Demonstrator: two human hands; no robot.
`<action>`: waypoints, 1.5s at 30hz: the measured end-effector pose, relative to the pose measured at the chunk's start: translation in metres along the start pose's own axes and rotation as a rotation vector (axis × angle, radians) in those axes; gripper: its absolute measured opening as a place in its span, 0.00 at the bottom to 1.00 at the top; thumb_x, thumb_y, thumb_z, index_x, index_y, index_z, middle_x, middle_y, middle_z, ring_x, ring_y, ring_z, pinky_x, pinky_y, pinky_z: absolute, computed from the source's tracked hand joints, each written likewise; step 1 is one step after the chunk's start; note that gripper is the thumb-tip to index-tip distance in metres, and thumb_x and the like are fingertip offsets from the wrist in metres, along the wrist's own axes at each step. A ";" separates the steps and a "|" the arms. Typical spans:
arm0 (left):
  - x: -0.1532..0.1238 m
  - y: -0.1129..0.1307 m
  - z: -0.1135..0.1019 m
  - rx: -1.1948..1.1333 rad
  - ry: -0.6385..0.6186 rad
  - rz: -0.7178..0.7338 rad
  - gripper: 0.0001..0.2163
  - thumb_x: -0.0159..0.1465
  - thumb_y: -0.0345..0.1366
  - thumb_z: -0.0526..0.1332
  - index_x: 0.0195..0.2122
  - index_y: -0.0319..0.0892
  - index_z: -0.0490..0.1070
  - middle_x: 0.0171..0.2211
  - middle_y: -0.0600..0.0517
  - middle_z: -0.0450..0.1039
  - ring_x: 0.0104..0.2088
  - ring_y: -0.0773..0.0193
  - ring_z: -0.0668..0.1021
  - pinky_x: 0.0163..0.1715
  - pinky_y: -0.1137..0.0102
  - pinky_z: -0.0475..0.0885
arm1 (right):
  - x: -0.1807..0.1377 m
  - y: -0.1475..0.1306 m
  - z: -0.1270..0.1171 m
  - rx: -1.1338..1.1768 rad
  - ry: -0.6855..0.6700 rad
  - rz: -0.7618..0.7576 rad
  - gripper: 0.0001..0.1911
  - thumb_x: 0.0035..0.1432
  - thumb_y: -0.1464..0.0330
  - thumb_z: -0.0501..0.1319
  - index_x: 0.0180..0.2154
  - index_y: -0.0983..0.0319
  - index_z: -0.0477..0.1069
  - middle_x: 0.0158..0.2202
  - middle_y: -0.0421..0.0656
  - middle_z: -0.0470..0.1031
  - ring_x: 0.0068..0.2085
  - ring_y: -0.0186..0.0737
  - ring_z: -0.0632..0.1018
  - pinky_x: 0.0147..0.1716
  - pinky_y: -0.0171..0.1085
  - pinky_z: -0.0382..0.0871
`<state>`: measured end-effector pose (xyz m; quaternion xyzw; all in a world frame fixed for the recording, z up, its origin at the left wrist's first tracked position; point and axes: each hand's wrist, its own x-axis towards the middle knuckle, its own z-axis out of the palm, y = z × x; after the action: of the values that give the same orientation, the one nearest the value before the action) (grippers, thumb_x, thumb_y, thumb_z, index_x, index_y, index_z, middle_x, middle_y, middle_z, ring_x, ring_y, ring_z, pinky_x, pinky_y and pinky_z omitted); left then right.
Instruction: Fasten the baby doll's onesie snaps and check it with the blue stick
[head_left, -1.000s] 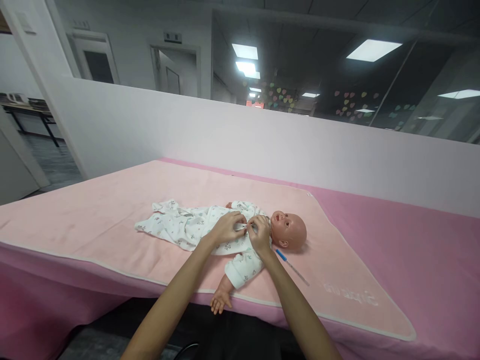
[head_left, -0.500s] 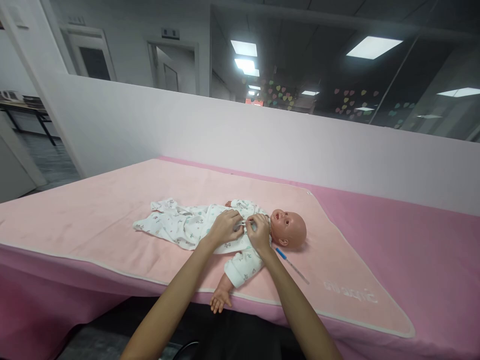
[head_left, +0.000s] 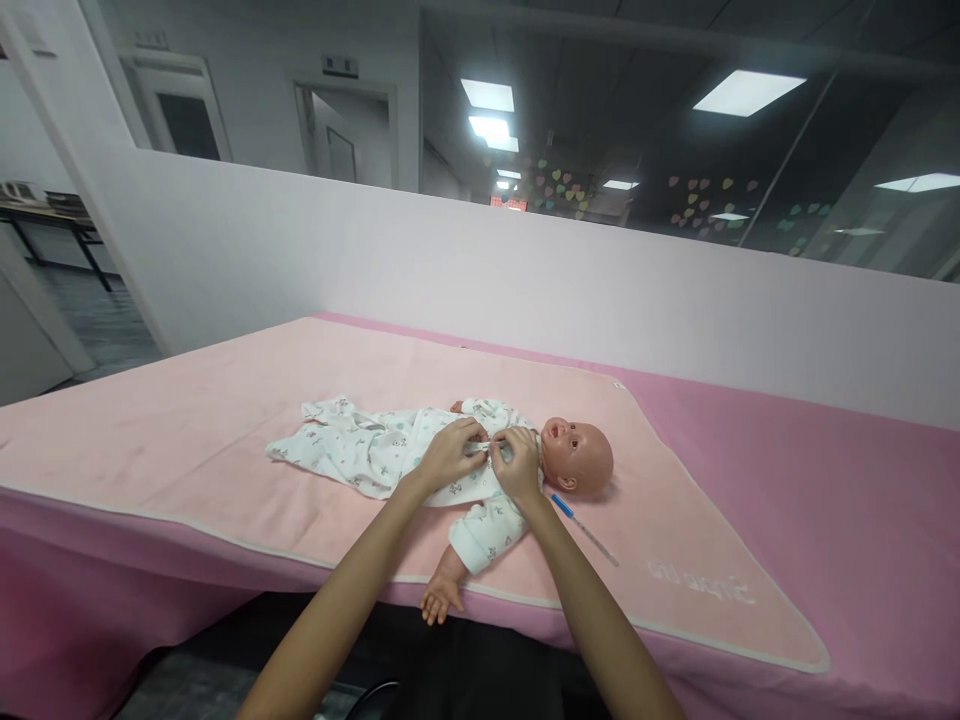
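— From the head view, pinching what?
— With left hand (head_left: 452,456) and right hand (head_left: 517,466) close together, pinching a bit of the white, printed cloth baby suit (head_left: 375,452) at the chest; cannot tell which edge.
— And inside it?
— A bald plastic baby doll (head_left: 589,462), face up on a peach blanket (head_left: 210,400) over the pink-covered surface (head_left: 817,450).
— Anything around, or in the way?
— Near the head, a thin rod with a blue end (head_left: 586,531). Behind, a low white wall (head_left: 420,260). Over the chest, both hands, hiding part of it.
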<state>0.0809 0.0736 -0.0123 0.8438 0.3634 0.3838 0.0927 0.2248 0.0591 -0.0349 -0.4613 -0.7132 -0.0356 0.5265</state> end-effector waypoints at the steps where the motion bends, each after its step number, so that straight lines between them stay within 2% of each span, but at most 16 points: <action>1: 0.000 0.000 0.000 -0.018 0.000 -0.006 0.04 0.53 0.32 0.55 0.29 0.42 0.65 0.30 0.53 0.67 0.33 0.63 0.70 0.33 0.70 0.64 | 0.000 0.000 0.000 0.002 -0.001 -0.003 0.05 0.49 0.75 0.54 0.25 0.61 0.65 0.26 0.40 0.70 0.33 0.38 0.68 0.37 0.37 0.56; 12: 0.003 -0.010 0.005 -0.236 0.025 -0.082 0.03 0.52 0.33 0.57 0.24 0.40 0.64 0.26 0.54 0.67 0.29 0.66 0.69 0.32 0.72 0.65 | 0.000 -0.001 0.001 -0.017 -0.010 -0.019 0.04 0.52 0.74 0.55 0.26 0.61 0.65 0.27 0.39 0.71 0.34 0.37 0.68 0.38 0.37 0.56; 22: 0.003 -0.005 0.000 -0.383 -0.004 -0.158 0.04 0.53 0.32 0.54 0.28 0.40 0.66 0.27 0.54 0.66 0.30 0.65 0.68 0.30 0.72 0.63 | 0.000 0.000 0.001 -0.029 0.021 0.001 0.05 0.54 0.72 0.54 0.27 0.61 0.66 0.28 0.40 0.71 0.34 0.38 0.68 0.37 0.37 0.57; 29: 0.003 -0.010 0.001 -0.418 -0.052 -0.132 0.05 0.54 0.32 0.53 0.29 0.39 0.67 0.26 0.54 0.66 0.28 0.67 0.67 0.29 0.72 0.62 | 0.000 0.001 0.002 -0.042 0.020 -0.011 0.05 0.54 0.72 0.54 0.28 0.61 0.66 0.29 0.40 0.71 0.34 0.38 0.68 0.37 0.37 0.57; 35: 0.004 -0.010 0.002 -0.419 -0.030 -0.145 0.07 0.54 0.32 0.51 0.29 0.39 0.68 0.26 0.53 0.67 0.28 0.66 0.68 0.30 0.72 0.62 | -0.001 0.001 0.001 -0.048 0.014 -0.008 0.05 0.54 0.72 0.54 0.28 0.61 0.66 0.29 0.41 0.71 0.34 0.38 0.69 0.37 0.37 0.56; 41: 0.004 -0.006 0.001 -0.330 -0.031 -0.179 0.06 0.54 0.35 0.52 0.28 0.40 0.67 0.24 0.54 0.65 0.26 0.66 0.66 0.28 0.72 0.61 | 0.000 0.001 0.001 -0.055 0.011 -0.008 0.05 0.54 0.72 0.54 0.28 0.61 0.67 0.28 0.41 0.71 0.34 0.38 0.69 0.37 0.37 0.57; 45: 0.004 -0.003 0.001 -0.248 -0.036 -0.152 0.06 0.56 0.33 0.50 0.27 0.41 0.65 0.25 0.54 0.65 0.28 0.65 0.67 0.30 0.71 0.62 | 0.000 0.000 0.000 -0.057 0.008 -0.017 0.06 0.55 0.72 0.54 0.28 0.61 0.67 0.29 0.41 0.71 0.34 0.38 0.69 0.38 0.37 0.57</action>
<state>0.0819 0.0788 -0.0121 0.8027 0.3743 0.4024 0.2317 0.2243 0.0591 -0.0351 -0.4700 -0.7137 -0.0622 0.5156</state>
